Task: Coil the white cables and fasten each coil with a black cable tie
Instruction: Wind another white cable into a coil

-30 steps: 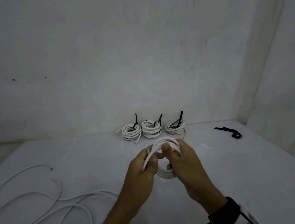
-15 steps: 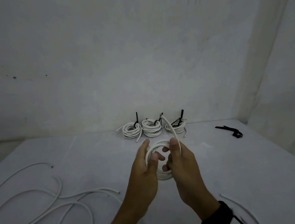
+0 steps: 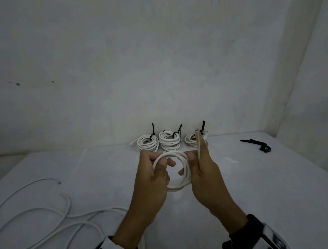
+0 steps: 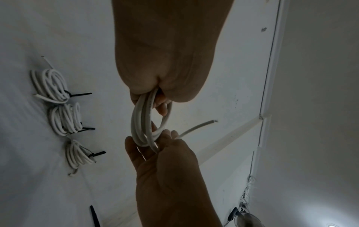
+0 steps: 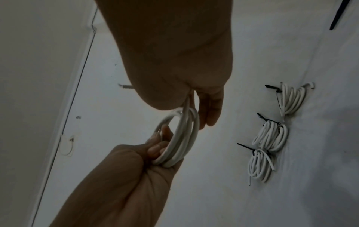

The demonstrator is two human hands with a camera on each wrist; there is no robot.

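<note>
Left hand [image 3: 151, 177] fingers are curled round the white coil [image 3: 181, 183], held above the table [image 3: 263, 185]; the right hand [image 3: 205, 172] pinches its other side, free end [image 3: 198, 143] sticking up. That end should be tucked flat, loops kept tight, before a loose black tie [image 3: 257, 145] is fetched. Right fingertips are hidden behind the coil; the loop count is unclear.
</note>
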